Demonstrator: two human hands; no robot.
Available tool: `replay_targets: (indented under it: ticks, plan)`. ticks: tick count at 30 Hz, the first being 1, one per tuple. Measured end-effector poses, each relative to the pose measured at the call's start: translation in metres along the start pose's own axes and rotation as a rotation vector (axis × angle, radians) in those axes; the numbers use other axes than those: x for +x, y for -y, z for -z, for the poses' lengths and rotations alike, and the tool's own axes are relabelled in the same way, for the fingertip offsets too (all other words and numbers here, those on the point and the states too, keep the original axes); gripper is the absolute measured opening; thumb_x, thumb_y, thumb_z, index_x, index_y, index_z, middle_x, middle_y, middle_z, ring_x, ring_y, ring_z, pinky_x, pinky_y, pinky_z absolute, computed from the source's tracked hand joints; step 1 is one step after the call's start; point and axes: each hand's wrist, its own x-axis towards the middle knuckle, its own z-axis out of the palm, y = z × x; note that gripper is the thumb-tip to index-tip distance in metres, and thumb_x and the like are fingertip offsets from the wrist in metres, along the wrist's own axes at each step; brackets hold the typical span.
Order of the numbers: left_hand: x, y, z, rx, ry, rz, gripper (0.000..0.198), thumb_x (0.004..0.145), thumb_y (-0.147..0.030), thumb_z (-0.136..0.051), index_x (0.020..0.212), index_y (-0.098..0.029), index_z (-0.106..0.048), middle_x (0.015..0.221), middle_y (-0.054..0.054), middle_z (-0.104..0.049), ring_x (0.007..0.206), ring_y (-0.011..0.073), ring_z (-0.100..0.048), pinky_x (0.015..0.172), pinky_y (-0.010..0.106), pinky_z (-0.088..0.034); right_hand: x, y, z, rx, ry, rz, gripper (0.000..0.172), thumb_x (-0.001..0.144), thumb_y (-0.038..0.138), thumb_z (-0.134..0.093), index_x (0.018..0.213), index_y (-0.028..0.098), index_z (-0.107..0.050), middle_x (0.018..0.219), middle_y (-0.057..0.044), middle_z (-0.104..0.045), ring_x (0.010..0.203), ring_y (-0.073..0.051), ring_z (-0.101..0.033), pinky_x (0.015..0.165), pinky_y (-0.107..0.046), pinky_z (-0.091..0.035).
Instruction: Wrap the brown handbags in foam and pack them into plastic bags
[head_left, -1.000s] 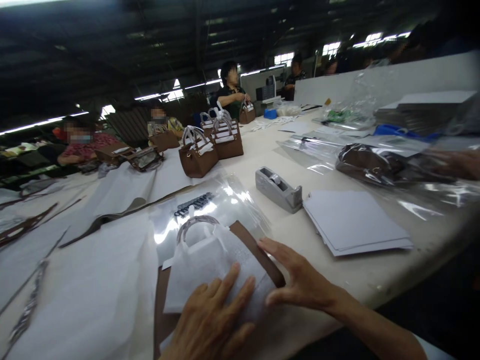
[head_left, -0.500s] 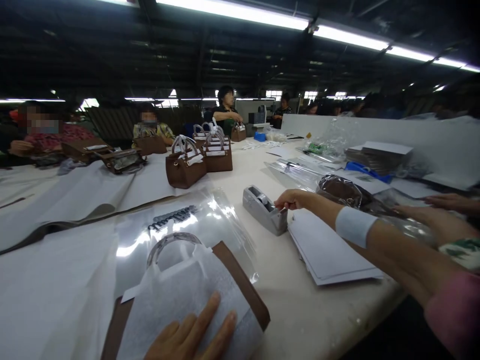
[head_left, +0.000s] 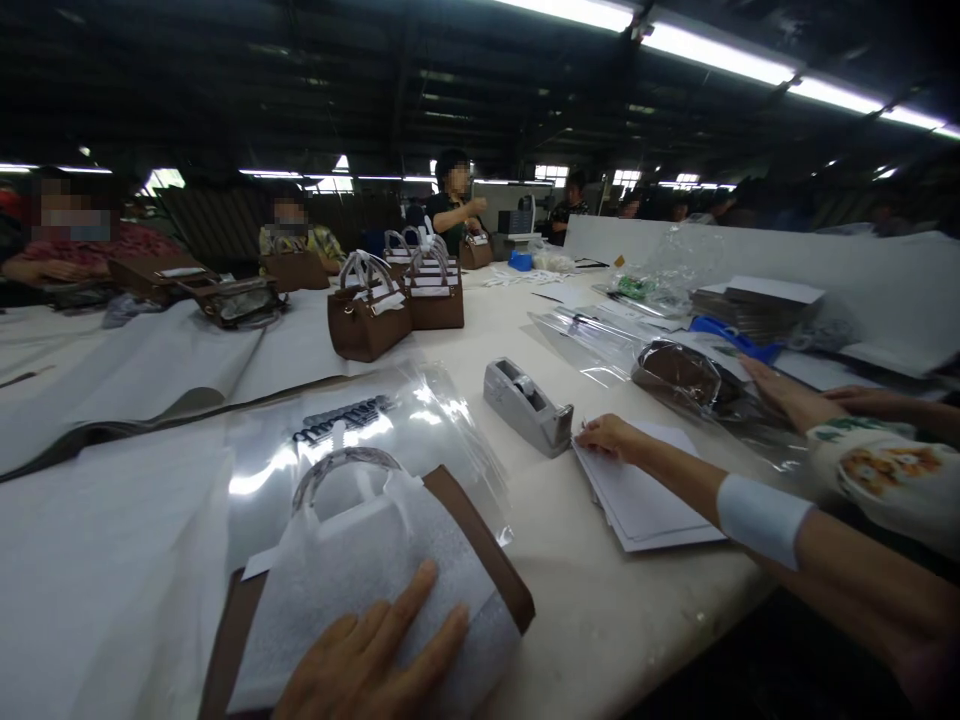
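My left hand lies flat with fingers spread on a brown handbag. White tissue paper covers the bag's front, and its handle is wrapped in film. To the right, my right hand, below a white wristband, pinches close to the cutter end of a grey tape dispenser. A strip of tape seems to be between its fingertips, though it barely shows. Under that hand lies a stack of white paper sheets. Clear plastic bags with dark lettering lie beyond the handbag.
Finished brown handbags stand farther back on the table. A co-worker's hand in a floral sleeve touches a plastic-wrapped brown bag at right. White sheeting covers the left side. Several people sit or stand across the table.
My right hand has drawn back from the dispenser's cutter, to the right and slightly down, over the paper stack. My left hand stays on the handbag. The co-worker's hand has moved onto the wrapped bag.
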Motion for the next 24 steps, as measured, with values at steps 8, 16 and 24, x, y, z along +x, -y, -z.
replay_targets:
  ticks: [8, 16, 24]
  plan:
    - [0.01, -0.009, 0.022, -0.15, 0.21, 0.103, 0.057, 0.07, -0.047, -0.062, 0.121, -0.031, -0.045, 0.129, 0.014, -0.045, 0.083, 0.023, -0.059, 0.062, 0.035, -0.05, -0.121, 0.036, -0.037, 0.348, 0.451, 0.098, 0.03, 0.067, 0.037, -0.069, 0.075, 0.013, -0.053, 0.064, 0.004, -0.052, 0.035, 0.002, -0.025, 0.034, -0.015, -0.013]
    - [0.008, -0.015, 0.027, -0.25, 0.301, 0.181, 0.069, 0.068, -0.04, -0.066, 0.128, -0.032, -0.034, 0.148, 0.01, -0.005, 0.085, 0.0216, -0.053, 0.066, 0.038, -0.047, -0.197, 0.059, -0.112, 0.4, 0.711, -0.107, 0.023, 0.068, 0.029, -0.068, 0.068, 0.011, -0.053, 0.054, 0.004, -0.052, 0.031, 0.003, -0.025, 0.033, -0.013, -0.01]
    - [0.012, -0.01, 0.028, -0.366, 0.351, 0.14, 0.051, 0.075, -0.042, -0.058, 0.121, -0.028, -0.04, 0.138, -0.004, -0.036, 0.086, 0.0206, -0.051, 0.069, 0.039, -0.046, -0.203, 0.058, -0.126, 0.235, 0.564, -0.149, 0.017, 0.069, 0.026, -0.062, 0.07, 0.011, -0.054, 0.052, 0.003, -0.051, 0.032, 0.001, -0.028, 0.032, -0.012, -0.013]
